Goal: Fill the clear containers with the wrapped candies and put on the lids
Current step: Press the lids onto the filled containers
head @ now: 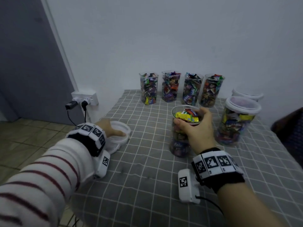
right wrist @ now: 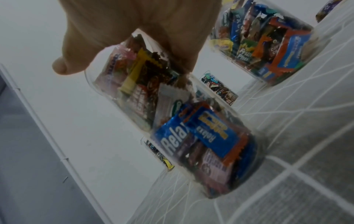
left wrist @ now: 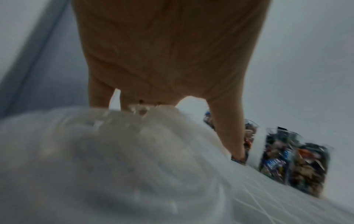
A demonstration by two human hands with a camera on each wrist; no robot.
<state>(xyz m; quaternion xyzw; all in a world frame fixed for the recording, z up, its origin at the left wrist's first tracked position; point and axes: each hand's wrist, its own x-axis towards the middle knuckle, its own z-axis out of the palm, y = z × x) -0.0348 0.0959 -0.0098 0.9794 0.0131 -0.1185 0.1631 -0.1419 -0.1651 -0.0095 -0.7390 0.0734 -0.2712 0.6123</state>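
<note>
A clear container (head: pixel 180 141) packed with wrapped candies (head: pixel 188 115) stands lidless in the middle of the grey checked cloth (head: pixel 147 177). My right hand (head: pixel 188 117) grips it round the rim from above, thumb on the near side. The right wrist view shows the same container (right wrist: pixel 191 128) under the right hand (right wrist: pixel 122 65). At the cloth's left edge lies a stack of white lids (head: pixel 126 126). My left hand (head: pixel 113 128) holds the top lid (left wrist: pixel 114 159), with my fingers (left wrist: pixel 99 94) over its far rim and the thumb down its right side.
Several filled lidless containers (head: pixel 172 87) stand in a row against the wall. A filled, lidded container (head: pixel 236 123) is at the right, with another white-lidded one (head: pixel 247 95) behind it. A wall socket (head: pixel 85 99) with plugs sits beyond the left edge, above tiled floor.
</note>
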